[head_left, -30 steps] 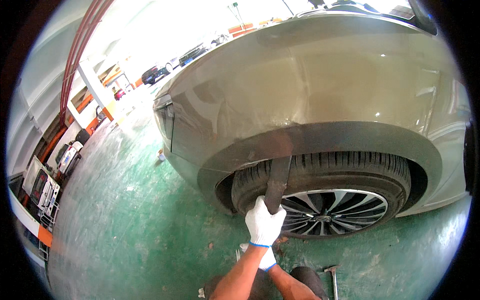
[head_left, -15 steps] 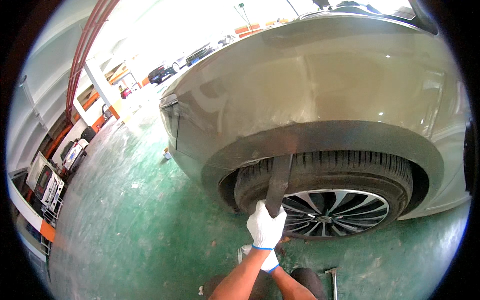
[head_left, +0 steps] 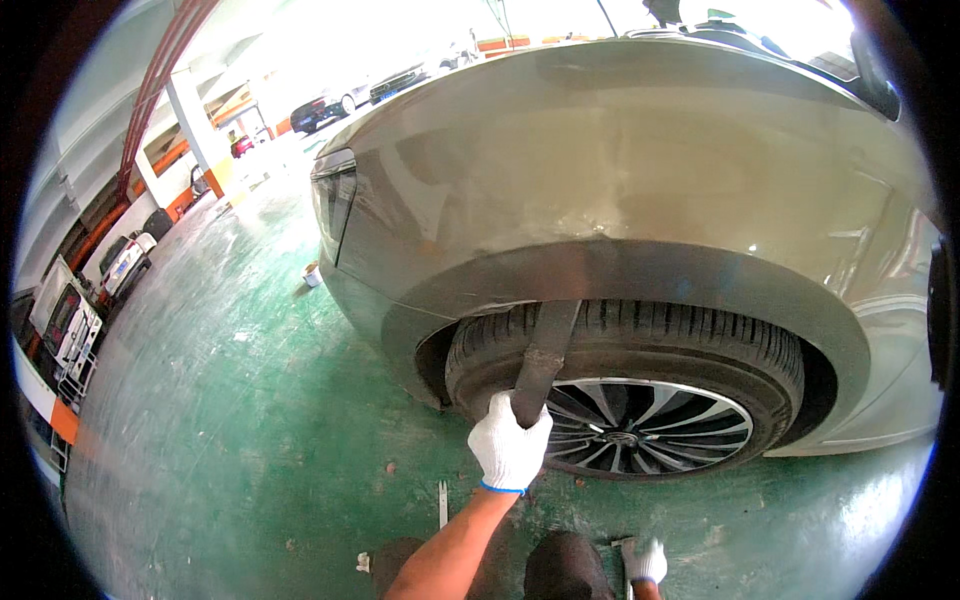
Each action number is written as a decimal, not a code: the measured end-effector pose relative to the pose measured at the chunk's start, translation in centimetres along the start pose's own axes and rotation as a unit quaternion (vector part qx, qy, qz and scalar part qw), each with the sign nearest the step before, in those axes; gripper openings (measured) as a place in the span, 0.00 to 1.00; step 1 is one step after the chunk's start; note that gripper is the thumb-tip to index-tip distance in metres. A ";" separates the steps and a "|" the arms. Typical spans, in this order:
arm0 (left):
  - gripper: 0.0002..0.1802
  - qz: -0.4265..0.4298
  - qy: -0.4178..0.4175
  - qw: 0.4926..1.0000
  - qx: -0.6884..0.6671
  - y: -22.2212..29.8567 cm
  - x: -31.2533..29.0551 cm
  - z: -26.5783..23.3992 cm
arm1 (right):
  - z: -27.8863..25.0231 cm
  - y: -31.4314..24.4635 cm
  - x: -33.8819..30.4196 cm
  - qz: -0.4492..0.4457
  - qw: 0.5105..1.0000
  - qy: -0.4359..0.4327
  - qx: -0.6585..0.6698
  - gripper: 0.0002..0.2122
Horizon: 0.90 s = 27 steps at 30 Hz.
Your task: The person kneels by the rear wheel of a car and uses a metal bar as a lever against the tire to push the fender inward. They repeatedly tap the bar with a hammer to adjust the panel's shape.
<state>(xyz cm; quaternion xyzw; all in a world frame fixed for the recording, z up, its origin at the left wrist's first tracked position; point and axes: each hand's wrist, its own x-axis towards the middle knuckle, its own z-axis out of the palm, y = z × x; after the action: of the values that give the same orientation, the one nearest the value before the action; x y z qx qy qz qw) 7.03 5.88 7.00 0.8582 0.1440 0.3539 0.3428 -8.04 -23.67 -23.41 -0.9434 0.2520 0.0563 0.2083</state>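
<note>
A dark, flat pry bar [head_left: 545, 360] slants up from my left hand [head_left: 510, 445], which wears a white knit glove and is closed around its lower end. The bar's upper end goes in behind the wheel arch trim [head_left: 690, 272] above the tire [head_left: 640, 335], where its tip is hidden. Down on the floor at my right, my gloved right hand [head_left: 645, 562] has its fingers around a hammer [head_left: 618, 542], mostly covered by the glove. A dented, creased spot marks the car's fender [head_left: 590, 160] just above the arch.
The alloy wheel [head_left: 650, 425] stands just right of my left hand. On the green floor [head_left: 240, 400] lie a pale flat strip [head_left: 443, 503] and a small whitish piece [head_left: 363, 562]. A small white bucket [head_left: 312, 274] stands by the car's front. Other vehicles and a pillar [head_left: 200, 130] are farther left.
My right hand has gone from below my left hand out to the right, down to the hammer on the floor. My left hand keeps hold of the bar; the view has shifted slightly.
</note>
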 end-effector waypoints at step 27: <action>0.14 0.021 0.029 0.998 -0.045 -0.9 0.2 0.3 | -40.8 -25.7 -5.0 -0.362 0.853 -0.025 0.375 0.11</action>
<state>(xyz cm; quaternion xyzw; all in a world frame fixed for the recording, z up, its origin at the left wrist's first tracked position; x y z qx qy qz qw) 7.37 6.49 6.31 0.8341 0.1195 0.3923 0.3690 0.53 -18.41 24.03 -0.8163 -0.1107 -0.0988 0.5583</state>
